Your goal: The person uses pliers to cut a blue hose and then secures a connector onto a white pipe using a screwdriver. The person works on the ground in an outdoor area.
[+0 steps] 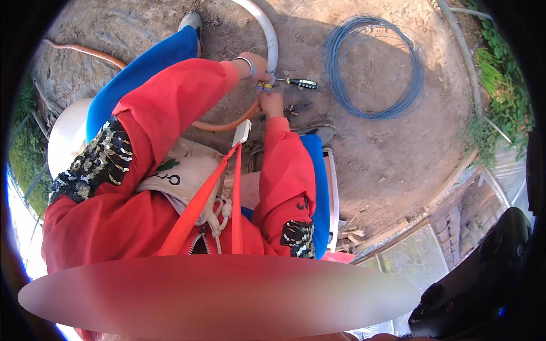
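At the upper middle, my left hand (257,67), with a bracelet at its wrist, is closed at the lower end of a pale grey hose (267,34). Just below it, my right hand (272,103) is closed about the end of an orange hose (219,127). Between the two hands shows a small yellow and blue joint (265,87); my fingers hide part of it. A screwdriver (302,83) with a black and yellow handle points its shaft at this joint; whether it touches is unclear. Dark tools (293,111), too small to name, lie right of my right hand.
A coil of blue-grey wire (331,62) lies on the bare soil at the right. Shoes (192,23) and blue-clad legs flank the work. A white lanyard card (242,132) hangs below my hands. Plants (495,74) and a pale pipe border the right side.
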Demonstrator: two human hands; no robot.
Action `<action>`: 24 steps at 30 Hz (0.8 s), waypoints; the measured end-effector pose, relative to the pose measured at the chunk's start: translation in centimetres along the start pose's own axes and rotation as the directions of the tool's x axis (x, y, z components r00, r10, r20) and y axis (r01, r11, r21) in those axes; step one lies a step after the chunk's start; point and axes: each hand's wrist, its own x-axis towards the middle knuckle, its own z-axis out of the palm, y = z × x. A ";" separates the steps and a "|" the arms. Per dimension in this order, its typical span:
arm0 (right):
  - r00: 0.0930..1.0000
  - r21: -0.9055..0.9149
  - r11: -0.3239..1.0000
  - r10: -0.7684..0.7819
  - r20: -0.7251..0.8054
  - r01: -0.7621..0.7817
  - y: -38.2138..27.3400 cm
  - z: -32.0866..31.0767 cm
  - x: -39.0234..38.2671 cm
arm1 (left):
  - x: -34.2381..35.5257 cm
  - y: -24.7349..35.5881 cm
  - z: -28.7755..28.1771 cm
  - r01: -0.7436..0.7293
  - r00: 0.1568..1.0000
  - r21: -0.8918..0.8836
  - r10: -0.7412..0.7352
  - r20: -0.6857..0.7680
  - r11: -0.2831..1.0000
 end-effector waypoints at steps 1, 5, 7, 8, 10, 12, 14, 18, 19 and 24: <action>0.988 0.275 0.950 0.129 0.086 -0.148 -0.1 0.1 -0.3 | 0.2 -0.1 0.0 0.004 1.000 -0.023 -0.004 0.003 1.000; 0.950 0.616 0.723 0.219 0.223 -0.311 -1.4 0.4 -0.9 | 0.9 0.0 0.1 0.053 0.998 -0.084 -0.055 -0.017 0.995; 0.936 0.728 0.590 0.195 0.292 -0.350 -2.3 0.6 -0.6 | 1.2 -0.2 0.3 0.068 0.998 -0.105 -0.068 0.002 0.992; 0.930 0.755 0.543 0.183 0.320 -0.367 -2.6 0.8 -0.4 | 1.5 -0.3 0.4 0.065 0.998 -0.112 -0.064 0.009 0.992; 0.918 0.807 0.441 0.137 0.373 -0.394 -3.1 1.2 0.1 | 2.4 -0.7 0.7 0.024 0.999 -0.182 -0.028 -0.021 0.983; 0.922 0.848 0.361 0.158 0.354 -0.388 -3.1 1.7 0.3 | 3.5 -1.2 1.1 -0.016 0.997 -0.294 -0.006 -0.074 0.956; 0.920 0.879 0.277 0.164 0.355 -0.389 -2.8 2.1 0.4 | 4.4 -1.8 1.5 0.053 0.999 -0.482 -0.052 0.016 0.874; 0.919 0.927 0.044 0.159 0.361 -0.372 -1.9 1.6 0.8 | 3.8 -5.6 1.7 -0.019 0.940 -0.387 -0.115 -0.321 0.922; 0.907 0.936 -0.022 0.238 0.347 -0.352 -1.8 1.1 0.9 | 3.0 -7.4 1.5 0.119 0.945 -0.243 -0.185 -0.270 0.963; 0.888 0.905 0.118 0.282 0.364 -0.408 -3.4 -0.2 1.1 | 0.7 -9.7 -0.5 -0.078 0.731 -0.159 -0.052 -0.680 0.984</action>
